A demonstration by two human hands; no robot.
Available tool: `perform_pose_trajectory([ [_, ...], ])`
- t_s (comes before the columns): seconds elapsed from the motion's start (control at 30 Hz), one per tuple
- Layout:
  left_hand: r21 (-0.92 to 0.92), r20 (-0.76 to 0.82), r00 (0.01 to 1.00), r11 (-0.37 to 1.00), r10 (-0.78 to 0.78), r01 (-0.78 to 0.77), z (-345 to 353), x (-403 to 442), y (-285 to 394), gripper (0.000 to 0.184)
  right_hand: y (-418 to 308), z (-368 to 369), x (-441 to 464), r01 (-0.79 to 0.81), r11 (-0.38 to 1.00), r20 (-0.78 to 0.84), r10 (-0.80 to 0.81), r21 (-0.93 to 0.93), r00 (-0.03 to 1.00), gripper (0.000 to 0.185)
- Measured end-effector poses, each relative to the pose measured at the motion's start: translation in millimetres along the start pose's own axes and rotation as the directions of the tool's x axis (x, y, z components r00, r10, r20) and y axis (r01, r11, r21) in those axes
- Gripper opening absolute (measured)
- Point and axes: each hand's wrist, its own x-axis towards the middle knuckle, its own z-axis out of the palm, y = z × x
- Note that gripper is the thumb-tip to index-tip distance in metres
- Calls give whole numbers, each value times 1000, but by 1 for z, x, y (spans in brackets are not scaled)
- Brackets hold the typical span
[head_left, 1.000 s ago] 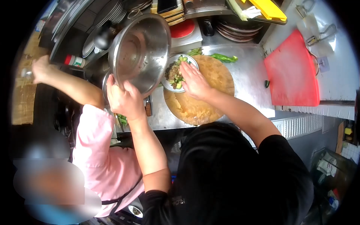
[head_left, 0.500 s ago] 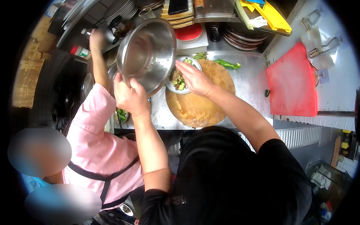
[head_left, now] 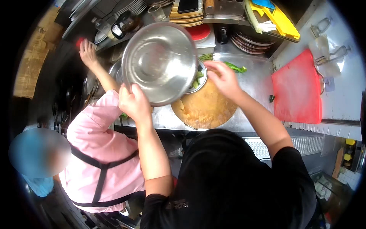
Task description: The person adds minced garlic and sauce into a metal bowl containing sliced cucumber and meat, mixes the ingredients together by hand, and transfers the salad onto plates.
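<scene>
My left hand point(head_left: 135, 104) grips the lower rim of a large stainless steel bowl point(head_left: 160, 61). The bowl is tipped, its inside facing me, and a few small bits cling to it. Behind its right edge sits a white-rimmed dish point(head_left: 205, 78) with chopped green vegetables point(head_left: 197, 80), half hidden by the bowl. My right hand point(head_left: 225, 81) is at the dish's right rim, fingers loosely bent and apart with nothing visible in them. Whether they touch the rim I cannot tell. Below the dish lies a round wooden chopping board point(head_left: 204, 108).
A co-worker in a pink shirt point(head_left: 97, 152) stands close on my left, one hand point(head_left: 88, 53) at a red-capped container point(head_left: 79, 42). Green peppers point(head_left: 235, 67) lie behind the board. A red cutting board point(head_left: 299, 91) leans at the right. Stacked plates point(head_left: 249, 44) sit under the shelf.
The steel bowl has moved right and turned more toward me, covering more of the dish. My right hand has shifted right, off the vegetables. The co-worker's hand has come down to the red-capped container.
</scene>
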Motion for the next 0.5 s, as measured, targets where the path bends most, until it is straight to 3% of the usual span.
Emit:
perform_pose_trajectory([
  [0.07, -206, 136, 963, 944, -233, 258, 0, -19, 6, 17, -21, -32, -16, -16, 994, 8, 15, 104, 1000, 30],
  [0.1, -172, 135, 964, 953, -229, 251, 5, -30, 6, 18, -31, -46, -26, -68, 985, 16, 66, 162, 998, 30],
  [0.13, -194, 234, 920, 912, -314, 360, 6, -43, 14, 19, -40, -60, -34, -120, 968, 29, 116, 219, 993, 29],
  [0.2, -226, 372, 875, 884, -309, 408, 27, -85, -4, 25, -57, -83, -53, -218, 936, 17, 222, 276, 975, 28],
  [0.23, -224, 458, 818, 845, -348, 485, 32, -100, 9, 24, -63, -93, -64, -251, 934, 23, 253, 255, 967, 29],
  [0.3, -132, 656, 568, 665, -497, 735, 34, -112, 54, 24, -72, -108, -86, -313, 932, 34, 312, 184, 949, 31],
  [0.33, -68, 763, 410, 569, -499, 820, 34, -116, 66, 25, -78, -114, -96, -338, 932, 40, 335, 133, 941, 32],
  [0.37, -163, 799, 408, 495, -441, 854, 47, -135, 66, 25, -82, -120, -106, -359, 930, 42, 357, 81, 933, 32],
  [0.4, -140, 849, 343, 455, -402, 880, 53, -154, 66, 25, -83, -127, -117, -385, 919, 34, 383, 81, 923, 33],
  [0.47, -30, 890, 238, 471, -390, 882, 70, -180, 69, 26, -85, -136, -141, -438, 896, 9, 439, 79, 899, 34],
  [0.5, -62, 901, 263, 498, -345, 865, 77, -191, 70, 25, -83, -139, -152, -451, 883, -6, 455, 134, 890, 34],
])
